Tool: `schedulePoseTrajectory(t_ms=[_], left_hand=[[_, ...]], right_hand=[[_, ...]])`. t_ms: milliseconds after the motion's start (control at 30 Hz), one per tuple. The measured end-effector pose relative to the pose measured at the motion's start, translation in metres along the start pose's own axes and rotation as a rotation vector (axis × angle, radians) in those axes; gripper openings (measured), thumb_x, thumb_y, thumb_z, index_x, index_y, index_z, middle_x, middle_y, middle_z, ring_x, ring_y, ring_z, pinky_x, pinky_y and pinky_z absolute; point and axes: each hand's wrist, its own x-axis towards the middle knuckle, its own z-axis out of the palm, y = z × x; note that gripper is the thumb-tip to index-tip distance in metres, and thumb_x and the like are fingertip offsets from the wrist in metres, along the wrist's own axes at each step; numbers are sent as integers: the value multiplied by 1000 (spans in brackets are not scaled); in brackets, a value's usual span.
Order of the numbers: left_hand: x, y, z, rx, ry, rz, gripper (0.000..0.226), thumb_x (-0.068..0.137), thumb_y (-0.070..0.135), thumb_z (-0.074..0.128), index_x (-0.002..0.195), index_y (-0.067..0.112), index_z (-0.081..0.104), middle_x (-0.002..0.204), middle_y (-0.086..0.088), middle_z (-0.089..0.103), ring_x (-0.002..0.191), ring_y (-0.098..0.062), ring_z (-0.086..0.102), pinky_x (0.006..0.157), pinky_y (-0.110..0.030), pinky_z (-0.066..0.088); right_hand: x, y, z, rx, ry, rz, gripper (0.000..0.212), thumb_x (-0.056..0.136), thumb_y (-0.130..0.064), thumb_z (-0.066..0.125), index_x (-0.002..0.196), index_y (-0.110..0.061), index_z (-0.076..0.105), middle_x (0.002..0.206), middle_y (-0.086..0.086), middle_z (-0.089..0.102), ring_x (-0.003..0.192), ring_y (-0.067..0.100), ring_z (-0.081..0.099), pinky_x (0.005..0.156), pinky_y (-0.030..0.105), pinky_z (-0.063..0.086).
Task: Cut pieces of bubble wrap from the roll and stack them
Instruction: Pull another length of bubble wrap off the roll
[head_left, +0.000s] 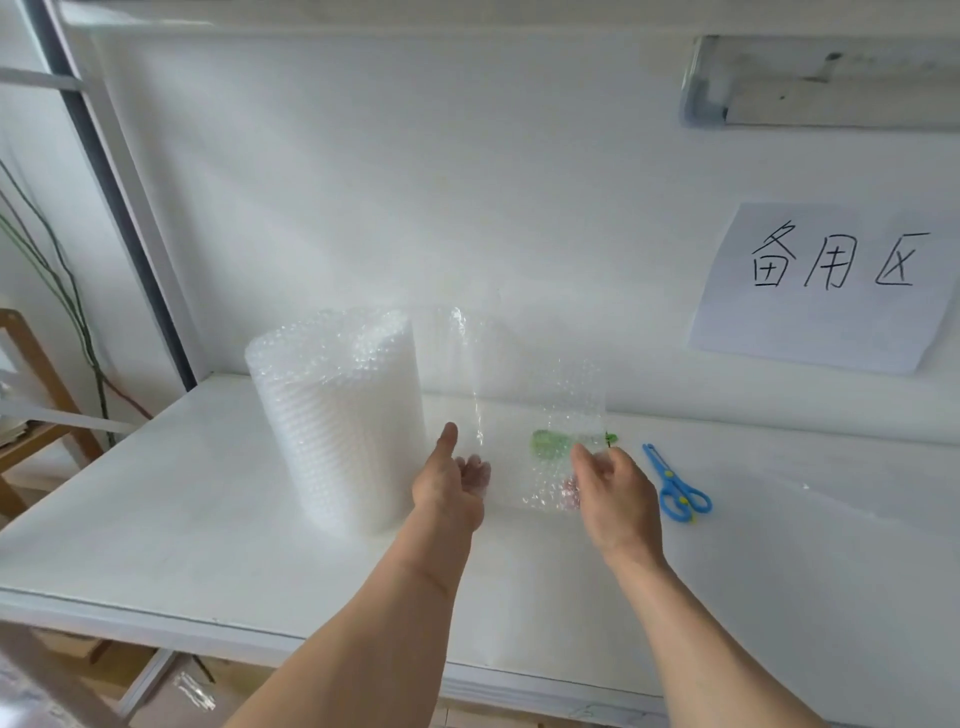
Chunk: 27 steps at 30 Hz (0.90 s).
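A fat roll of clear bubble wrap (337, 415) stands upright on the white table (156, 519), left of centre. Its loose sheet (540, 395) is pulled out to the right and stands nearly upright. My left hand (452, 478) grips the sheet close to the roll, thumb up, fingers behind the plastic. My right hand (613, 493) pinches the sheet's lower free end. Small blue scissors (675, 488) lie flat on the table just right of my right hand, untouched.
A green object (550, 441) shows through the sheet on the table behind it. A paper sign with handwriting (831, 280) hangs on the white wall at the right. A wooden chair (31, 415) and cables stand left of the table.
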Motion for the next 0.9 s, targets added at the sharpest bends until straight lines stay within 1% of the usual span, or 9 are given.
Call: schedulePoseTrajectory(t_ms=[133,200,300,400,500,567,633,733,900], left_hand=[[-5,-10,-7,142,55,50,21,79,9,79,86,3,61,61,-5,42,51,-16,42,66,-29,55],[-4,-13,-12,204,76,91,23,78,7,80,93,-1,64,61,-5,43,51,-17,43,66,-30,56],[-4,-17,-17,238,69,117,20,80,2,75,99,-3,70,65,-6,46,52,-18,45,64,-30,57],[-6,-15,-24,247,54,99,11,80,3,76,84,-2,66,65,-7,46,51,-19,48,59,-31,58],[-3,-10,-33,229,32,82,21,80,6,77,73,2,58,64,-6,47,53,-21,52,56,-31,57],[-1,-9,-37,192,-2,69,21,82,7,76,74,4,57,63,-6,49,54,-20,56,57,-32,57],[1,-7,-40,142,-27,54,19,83,8,75,76,6,57,63,-5,52,58,-20,60,57,-31,58],[0,-7,-44,74,-31,64,16,85,9,73,84,6,58,70,-6,56,64,-21,62,62,-31,57],[-14,-8,-50,-75,-29,164,21,90,13,68,82,14,48,83,-4,61,73,-20,62,75,-31,54]], right_hand=[[10,-3,-6,-178,212,-42,66,86,-51,59,136,-11,44,133,11,53,122,32,50,100,43,41],[16,-13,-7,-344,243,-216,76,86,-50,61,145,-9,36,147,13,42,135,32,38,107,43,32],[26,-33,-1,-444,47,-433,77,88,-53,57,149,-13,32,156,7,33,143,24,28,113,39,25],[35,-54,10,-445,-92,-502,83,88,-60,54,152,-16,25,159,3,28,147,20,21,117,38,20],[45,-72,19,-438,-152,-483,85,85,-67,52,150,-17,30,151,3,42,141,22,34,115,40,26],[51,-81,24,-392,-187,-437,76,84,-68,53,140,-19,44,129,0,60,124,23,52,107,40,37],[56,-86,28,-321,-194,-402,55,84,-65,56,115,-19,61,100,-5,66,102,22,62,90,37,47],[65,-88,32,-271,-134,-410,41,87,-58,59,79,-17,57,68,-10,57,73,21,57,64,32,42],[79,-83,39,-311,-44,-380,42,89,-54,57,79,-14,58,69,-2,60,72,25,57,62,33,40]])
